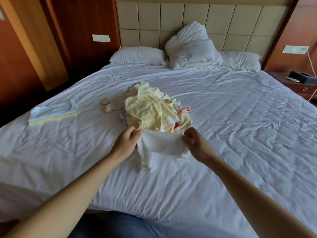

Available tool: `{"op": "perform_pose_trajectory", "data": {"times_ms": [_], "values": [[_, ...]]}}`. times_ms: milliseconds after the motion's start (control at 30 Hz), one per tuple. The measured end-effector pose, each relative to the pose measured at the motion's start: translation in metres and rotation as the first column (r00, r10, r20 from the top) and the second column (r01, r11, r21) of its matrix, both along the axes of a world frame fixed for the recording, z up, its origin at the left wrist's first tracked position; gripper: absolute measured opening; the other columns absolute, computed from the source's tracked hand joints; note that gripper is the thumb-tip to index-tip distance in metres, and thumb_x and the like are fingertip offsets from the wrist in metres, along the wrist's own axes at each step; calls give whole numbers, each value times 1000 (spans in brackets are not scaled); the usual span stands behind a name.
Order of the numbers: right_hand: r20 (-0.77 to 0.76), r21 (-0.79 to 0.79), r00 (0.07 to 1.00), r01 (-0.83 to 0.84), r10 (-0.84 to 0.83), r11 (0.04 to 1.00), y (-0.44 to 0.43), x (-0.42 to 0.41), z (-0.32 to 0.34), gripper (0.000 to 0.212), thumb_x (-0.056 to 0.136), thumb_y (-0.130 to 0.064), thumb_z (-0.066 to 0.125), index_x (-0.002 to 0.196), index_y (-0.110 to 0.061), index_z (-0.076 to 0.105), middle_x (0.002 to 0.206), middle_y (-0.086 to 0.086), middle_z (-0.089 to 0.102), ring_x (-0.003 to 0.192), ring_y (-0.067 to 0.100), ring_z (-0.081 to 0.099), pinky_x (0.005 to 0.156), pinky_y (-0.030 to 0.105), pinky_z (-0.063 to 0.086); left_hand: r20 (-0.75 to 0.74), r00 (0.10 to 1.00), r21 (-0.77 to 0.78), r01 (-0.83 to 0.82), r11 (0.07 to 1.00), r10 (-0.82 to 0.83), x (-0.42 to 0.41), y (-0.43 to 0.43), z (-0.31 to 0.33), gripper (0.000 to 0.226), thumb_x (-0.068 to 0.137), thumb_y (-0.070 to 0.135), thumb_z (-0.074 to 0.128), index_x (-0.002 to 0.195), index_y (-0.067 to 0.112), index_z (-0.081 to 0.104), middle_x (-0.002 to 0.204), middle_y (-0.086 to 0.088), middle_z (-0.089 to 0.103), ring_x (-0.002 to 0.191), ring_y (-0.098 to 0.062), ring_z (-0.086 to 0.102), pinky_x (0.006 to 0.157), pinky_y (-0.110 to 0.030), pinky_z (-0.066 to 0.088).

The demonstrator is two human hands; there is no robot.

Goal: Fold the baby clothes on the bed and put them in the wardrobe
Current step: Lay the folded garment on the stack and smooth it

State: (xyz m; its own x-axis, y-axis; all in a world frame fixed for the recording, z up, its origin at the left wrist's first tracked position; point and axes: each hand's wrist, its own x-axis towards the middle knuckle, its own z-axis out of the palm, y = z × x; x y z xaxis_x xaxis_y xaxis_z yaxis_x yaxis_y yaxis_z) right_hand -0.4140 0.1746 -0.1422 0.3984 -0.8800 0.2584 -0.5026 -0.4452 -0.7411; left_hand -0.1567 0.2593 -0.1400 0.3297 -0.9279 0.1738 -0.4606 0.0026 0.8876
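White garment (161, 148): a small, plain piece of soft, crumpled cloth. It is stretched between both hands just in front of the frame centre, its top edge pulled into a shallow curve. Its lower part hangs in loose folds that reach the sheet of the bed (240, 117).

Left hand (127, 143): at 9 o'clock of the garment. Its curled fingers (135, 133) pinch the upper left edge.

Right hand (197, 143): at 3 o'clock. Its thumb and fingers (186, 134) pinch the upper right edge.

Pile of baby clothes (152, 110): at 12 o'clock, just beyond the garment. It is an unfolded heap, mostly pale yellow and cream, with pink and red showing at its right side.

Small yellow-and-white pieces (108, 105): loose on the sheet at 9 o'clock of the pile; too small to identify.

Folded stack (53, 114): well apart at 10 o'clock of the garment. Flat pale blue and white layers lie over a yellow one.

Pillows (137, 54) and bunched duvet (192, 47): white, at far 12 o'clock against the padded headboard (223, 19).

Nightstand (301, 83): at 2 o'clock beside the bed, carrying a dark box (299, 77).
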Motion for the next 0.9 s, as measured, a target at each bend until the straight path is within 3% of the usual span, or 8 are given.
{"op": "perform_pose_trajectory", "data": {"times_ms": [133, 300, 433, 500, 567, 733, 833, 900], "values": [[102, 34, 993, -61, 57, 998, -8, -2, 32, 24, 95, -10, 56, 77, -24, 48, 75, -9, 48, 64, -2, 45, 61, 16, 36, 33, 997, -14, 76, 997, -75, 6, -8, 26, 46, 73, 44, 71, 70, 16, 35, 62, 2, 34, 57, -14, 38, 56, -33, 31], [209, 127, 978, -55, 27, 990, -15, -20, 63, 7, 87, -11, 54, 84, -10, 61, 71, -7, 52, 59, -1, 45, 55, 14, 36, 172, 978, 34, 117, 993, -121, 4, -29, 49, 43, 82, 24, 78, 79, 15, 36, 72, 1, 33, 62, -11, 34, 56, -29, 26], [220, 159, 975, 5, -41, 987, -21, -45, 74, 24, 73, -18, 46, 84, -11, 65, 72, -4, 57, 62, 6, 51, 52, 17, 40, 122, 974, 7, 192, 981, -191, -6, -46, 62, 51, 70, 52, 73, 76, 17, 36, 72, 4, 32, 65, -9, 34, 59, -31, 24], [230, 167, 972, 7, -46, 986, -25, -60, 75, 19, 84, -4, 50, 85, -14, 67, 73, 5, 58, 64, 16, 54, 51, 23, 42, 57, 975, 5, 216, 976, -216, -14, -54, 64, 58, 60, 62, 69, 76, 13, 43, 72, 3, 38, 66, -8, 39, 61, -30, 27], [208, 132, 976, 37, -65, 990, -29, -76, 73, 30, 87, 7, 51, 84, -17, 67, 75, 8, 60, 63, 16, 54, 50, 24, 43, 38, 968, -6, 250, 968, -250, -22, -61, 62, 66, 62, 61, 74, 80, 2, 49, 73, 1, 41, 67, -8, 42, 62, -28, 29], [185, 45, 969, 159, -164, 986, -37, -110, 70, 34, 83, 10, 55, 79, -22, 67, 77, -3, 66, 60, -1, 56, 53, 18, 44, 63, 912, 38, 403, 915, -404, -48, -77, 59, 38, 79, 22, 81, 70, 14, 45, 52, 18, 39, 50, 1, 37, 49, -13, 28], [174, 10, 954, 248, -246, 969, -47, -128, 64, 36, 83, 9, 54, 81, -24, 67, 81, -6, 66, 67, 1, 58, 57, 16, 44, 75, 892, 57, 443, 895, -446, -58, -88, 55, 30, 69, 30, 79, 75, 17, 52, 63, 20, 50, 60, 2, 43, 60, -12, 36], [128, -23, 952, 283, -278, 959, -55, -137, 59, 35, 84, 9, 54, 90, -21, 71, 88, -6, 67, 76, 4, 59, 64, 11, 43, 107, 900, 86, 414, 906, -422, -62, -100, 50, 21, 75, 24, 78, 82, 21, 58, 78, 12, 57, 70, -5, 51, 71, -20, 42]]}}
